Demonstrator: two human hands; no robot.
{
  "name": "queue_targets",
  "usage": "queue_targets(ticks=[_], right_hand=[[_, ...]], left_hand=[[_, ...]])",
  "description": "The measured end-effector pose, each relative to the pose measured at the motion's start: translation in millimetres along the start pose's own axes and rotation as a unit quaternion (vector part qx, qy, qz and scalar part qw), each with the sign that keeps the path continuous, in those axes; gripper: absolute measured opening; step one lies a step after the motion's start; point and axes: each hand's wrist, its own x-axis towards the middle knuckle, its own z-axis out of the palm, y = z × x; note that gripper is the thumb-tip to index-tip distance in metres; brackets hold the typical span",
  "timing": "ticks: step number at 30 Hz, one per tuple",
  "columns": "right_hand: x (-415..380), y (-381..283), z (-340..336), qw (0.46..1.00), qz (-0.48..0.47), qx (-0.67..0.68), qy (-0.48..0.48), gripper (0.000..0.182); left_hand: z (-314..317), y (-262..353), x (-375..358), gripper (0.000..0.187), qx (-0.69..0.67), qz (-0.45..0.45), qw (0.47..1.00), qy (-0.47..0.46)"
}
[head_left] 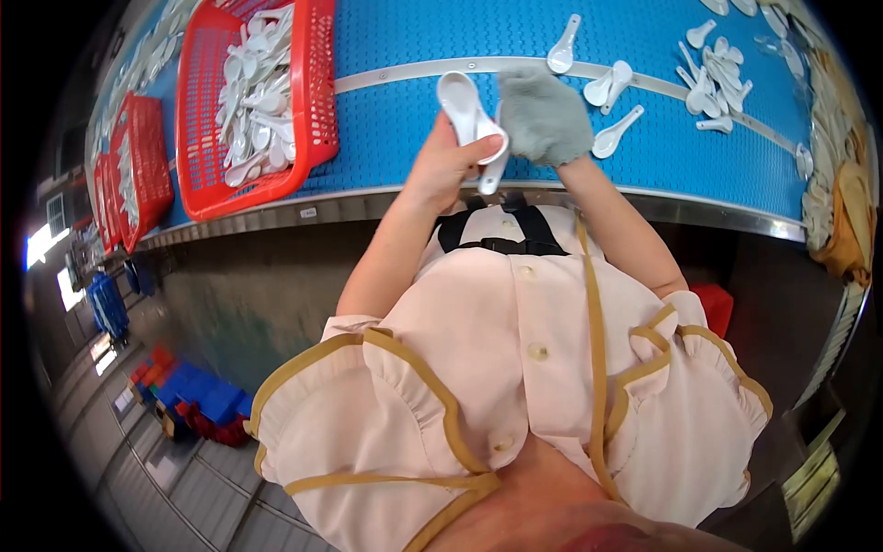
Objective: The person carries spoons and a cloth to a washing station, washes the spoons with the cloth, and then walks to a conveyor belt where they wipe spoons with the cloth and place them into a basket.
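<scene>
Above the near edge of the blue textured surface (395, 120), my bare left hand (451, 158) holds white spoons (460, 97), bowls up, with the thumb on top. My right hand (544, 115) is covered by a grey cloth or mitt and touches or nearly touches the held spoons; its fingers are hidden. Just beyond it lies a single white spoon (563, 46). To its right are a couple of overlapping spoons (610, 87) and another single spoon (617, 133).
A red basket (324, 92) full of white spoons stands at the left, with more red baskets (152, 175) farther left. Several loose spoons (717, 78) lie in a pile at the right. A metal strip (395, 75) crosses the surface, and a metal edge (340, 210) runs along its front.
</scene>
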Motion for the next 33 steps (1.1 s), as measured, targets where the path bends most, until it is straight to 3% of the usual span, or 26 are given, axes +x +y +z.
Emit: queue_targets(ticks=[2, 4, 5, 7, 9, 10, 12, 13, 14, 15, 16, 17, 18, 19, 20, 21, 22, 24, 27, 31, 33], right_hand=[[8, -8, 0, 1.0, -0.006, 0.011, 0.014, 0.019], [23, -20, -17, 0.955, 0.201, 0.134, -0.17, 0.023], [32, -21, -34, 0.956, 0.205, 0.129, -0.166, 0.023], [44, -16, -71, 0.927, 0.058, -0.054, -0.367, 0.025], [10, 18, -88, 0.995, 0.026, 0.047, -0.085, 0.027], [4, 29, -103, 0.998, 0.019, 0.057, -0.009, 0.028], [-34, 66, -120, 0.992, 0.099, -0.062, -0.048, 0.025], [-23, 69, -138, 0.95, 0.152, -0.177, -0.205, 0.024], [-28, 80, -147, 0.914, 0.181, -0.232, -0.278, 0.024], [-33, 91, -157, 0.868, 0.2, -0.284, -0.354, 0.023], [-67, 123, -151, 0.925, 0.165, -0.245, -0.239, 0.02], [-87, 143, -148, 0.963, 0.128, -0.203, -0.121, 0.018], [-80, 147, -147, 0.962, 0.133, -0.204, -0.123, 0.018], [-63, 146, -143, 0.924, 0.146, -0.245, -0.255, 0.014], [-49, 147, -134, 0.867, 0.156, -0.28, -0.381, 0.01], [-47, 154, -118, 0.866, 0.154, -0.293, -0.375, 0.011], [-45, 158, -102, 0.865, 0.152, -0.306, -0.368, 0.013], [-19, 152, -85, 0.829, 0.156, -0.314, -0.436, 0.012], [-13, 157, -52, 0.791, 0.205, -0.35, -0.459, 0.018], [-22, 177, -42, 0.802, 0.274, -0.323, -0.421, 0.019], [-32, 187, -52, 0.871, 0.363, -0.203, -0.262, 0.019]], left_hand=[[-12, 9, -2, 0.057, -0.022, -0.005, 0.999, -0.036], [-25, 32, -10, 0.056, -0.028, -0.025, 0.998, -0.046], [-35, 42, -12, 0.055, -0.042, -0.022, 0.998, -0.041], [-66, 73, -13, 0.053, -0.04, 0.083, 0.996, 0.01], [-125, 106, -6, 0.041, -0.036, 0.181, 0.973, 0.136], [-138, 130, -5, 0.037, 0.071, 0.259, 0.951, 0.155], [-183, 166, 4, 0.051, 0.196, 0.284, 0.906, 0.245], [-215, 177, 14, 0.059, 0.315, 0.271, 0.862, 0.29], [-214, 174, 22, 0.061, 0.423, 0.26, 0.73, 0.469], [-212, 171, 32, 0.065, 0.505, 0.234, 0.554, 0.619], [-210, 169, 44, 0.065, 0.508, 0.235, 0.554, 0.616], [-207, 165, 57, 0.065, 0.507, 0.349, 0.559, 0.555], [-201, 159, 68, 0.066, 0.497, 0.456, 0.556, 0.486], [-147, 144, 77, 0.067, 0.505, 0.427, 0.599, 0.452], [-131, 122, 104, 0.058, 0.548, 0.417, 0.588, 0.423], [-94, 105, 120, 0.048, 0.513, 0.374, 0.722, 0.274], [-69, 81, 141, 0.04, 0.575, 0.334, 0.709, 0.233], [-19, 26, 180, 0.044, 0.594, 0.286, 0.739, 0.14], [42, -25, 221, 0.047, 0.626, 0.211, 0.745, 0.095], [82, -40, 248, 0.055, 0.643, 0.151, 0.74, 0.123], [88, -38, 251, 0.055, 0.656, 0.118, 0.739, 0.098]])
